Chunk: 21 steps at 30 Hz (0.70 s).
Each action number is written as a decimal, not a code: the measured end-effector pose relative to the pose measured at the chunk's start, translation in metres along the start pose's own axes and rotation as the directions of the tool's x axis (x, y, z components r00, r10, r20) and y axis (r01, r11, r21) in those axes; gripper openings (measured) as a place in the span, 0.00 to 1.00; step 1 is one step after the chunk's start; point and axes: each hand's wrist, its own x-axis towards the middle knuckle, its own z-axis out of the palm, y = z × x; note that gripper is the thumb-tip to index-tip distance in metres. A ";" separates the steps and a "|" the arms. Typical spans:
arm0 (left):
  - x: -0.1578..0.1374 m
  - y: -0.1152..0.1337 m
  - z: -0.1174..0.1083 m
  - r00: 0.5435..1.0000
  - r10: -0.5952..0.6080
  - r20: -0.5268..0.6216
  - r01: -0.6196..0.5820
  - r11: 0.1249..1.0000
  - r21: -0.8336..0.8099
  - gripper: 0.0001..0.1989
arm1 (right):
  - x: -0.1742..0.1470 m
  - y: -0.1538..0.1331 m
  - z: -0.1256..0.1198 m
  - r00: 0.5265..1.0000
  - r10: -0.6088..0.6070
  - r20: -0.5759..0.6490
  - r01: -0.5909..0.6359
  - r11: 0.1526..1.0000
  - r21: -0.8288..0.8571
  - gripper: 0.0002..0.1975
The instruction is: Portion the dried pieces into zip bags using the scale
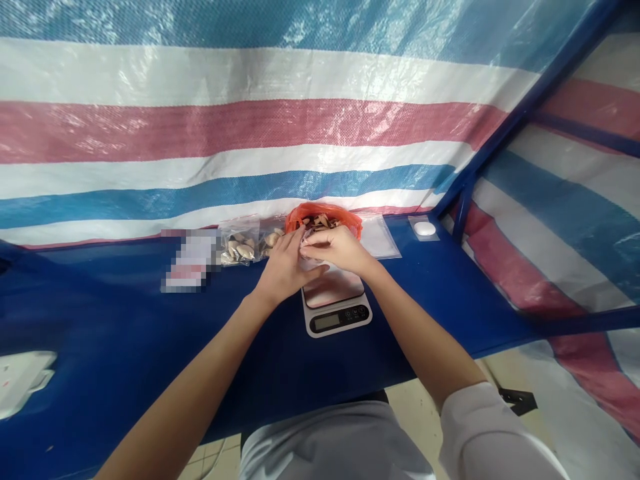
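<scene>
Your pale shirt [335, 443] lies nearest the camera, with the right sleeve [493, 427] beside it and both bare forearms reaching forward over the blue table [125, 320]. Your right hand [337, 245] has its thumb and forefinger pinched together on a small pale item [303, 244], too small to identify. Your left hand [286, 267] has its fingers extended and its thumb spread away; its fingertips meet the right ones at this item, but whether they grip it you cannot tell.

Below your hands sits the white scale [340, 321], its display and buttons facing you. Just behind them, an orange plastic bag [356, 223] stands open, containing brown and tan pieces [323, 221]. To its left lie a clear bag [240, 248] and another clear bag [273, 238], both holding pale pieces; farther left is a pixelated card [190, 263]. To its right lie flat clear plastic [380, 237] and, near the corner, a white oval object [425, 229]. Striped sheeting [250, 127] forms the backdrop.
</scene>
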 end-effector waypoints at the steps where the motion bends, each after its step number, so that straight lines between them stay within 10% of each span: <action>1: 0.002 0.002 0.001 1.000 -0.004 -0.026 0.004 1.000 -0.004 0.41 | -0.001 -0.002 0.000 1.000 -0.006 -0.001 0.006 1.000 -0.023 0.07; 10: 0.002 -0.003 0.004 0.992 -0.060 -0.114 0.051 0.995 -0.085 0.30 | -0.003 0.013 -0.019 0.997 0.037 -0.060 -0.029 0.992 0.125 0.10; 21: 0.003 -0.007 0.008 0.986 -0.078 -0.144 0.054 0.985 -0.164 0.26 | 0.010 0.029 -0.024 0.990 0.107 -0.094 -0.119 0.983 -0.141 0.07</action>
